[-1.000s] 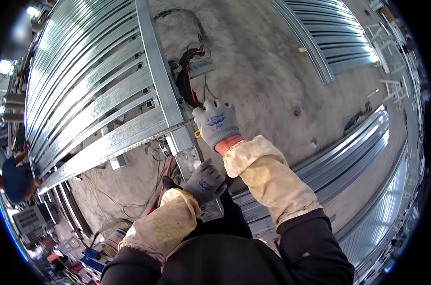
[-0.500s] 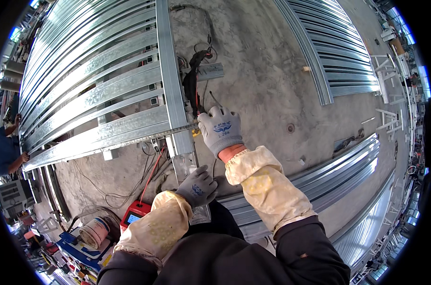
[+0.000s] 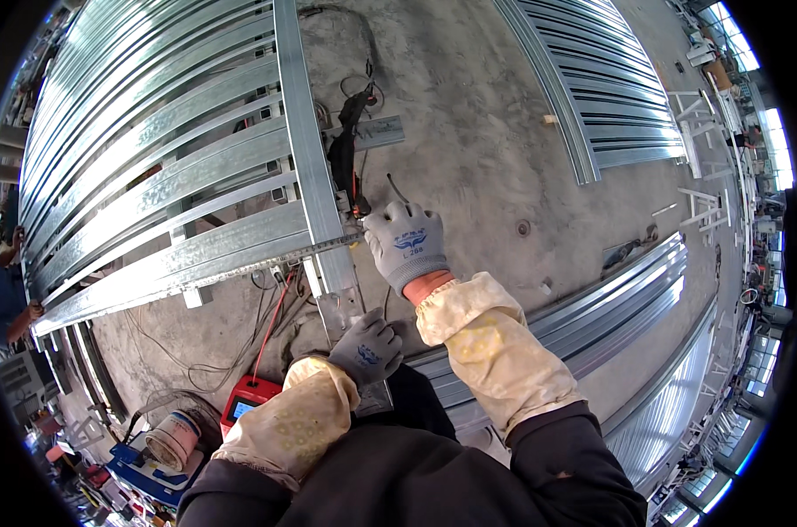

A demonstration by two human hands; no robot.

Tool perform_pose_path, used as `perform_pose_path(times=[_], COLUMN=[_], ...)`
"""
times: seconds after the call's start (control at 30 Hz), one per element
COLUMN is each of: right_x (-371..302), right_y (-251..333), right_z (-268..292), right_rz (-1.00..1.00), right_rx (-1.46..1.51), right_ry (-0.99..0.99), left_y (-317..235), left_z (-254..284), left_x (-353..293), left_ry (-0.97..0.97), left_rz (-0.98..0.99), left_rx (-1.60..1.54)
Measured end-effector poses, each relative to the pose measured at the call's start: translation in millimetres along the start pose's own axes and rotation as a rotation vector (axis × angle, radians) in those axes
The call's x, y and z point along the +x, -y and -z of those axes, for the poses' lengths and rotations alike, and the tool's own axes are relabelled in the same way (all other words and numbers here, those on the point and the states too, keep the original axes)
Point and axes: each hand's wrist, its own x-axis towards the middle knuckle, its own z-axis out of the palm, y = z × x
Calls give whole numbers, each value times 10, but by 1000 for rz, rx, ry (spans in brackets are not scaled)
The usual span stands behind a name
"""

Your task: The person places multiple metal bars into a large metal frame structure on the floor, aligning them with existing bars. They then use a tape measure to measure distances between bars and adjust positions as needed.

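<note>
My right hand (image 3: 407,239), in a grey glove, is closed at the near corner of a galvanized steel frame (image 3: 309,149). Its fingers grip the right end of a tape measure (image 3: 284,255), whose blade stretches left along the frame's near edge; any case is hidden by the glove. My left hand (image 3: 367,350), gloved alike, rests lower down with curled fingers over a thin shiny metal piece (image 3: 376,397). What those fingers hold, if anything, is hidden. At the far left end of the same edge is another person's hand (image 3: 33,311).
A red box with a small screen (image 3: 240,404) stands by my left forearm, beside a bucket (image 3: 172,439) and cables. A black-wrapped torch-like tool (image 3: 346,149) lies right of the frame. Steel channels (image 3: 591,325) lie on the floor to the right; another slatted frame (image 3: 609,88) lies beyond.
The view has shifted slightly, so the frame and floor items sit a little further left. Both my hands keep nearly the same places and grips.
</note>
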Motion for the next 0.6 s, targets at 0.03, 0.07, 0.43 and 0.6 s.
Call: perform_pose_path(times=[0.03, 0.07, 0.43, 0.6], right_x=[1, 2, 90, 121], right_y=[-6, -11, -104, -129], right_z=[-2, 2, -3, 21], right_rz=[3, 3, 121, 118], right_rx=[1, -2, 48, 80], right_ry=[6, 8, 34, 119], left_y=[-2, -10, -19, -16], left_z=[-2, -4, 34, -40], left_x=[2, 7, -18, -50], left_ry=[-16, -33, -7, -61], left_rz=[-3, -3, 34, 28], left_rx=[3, 7, 31, 33])
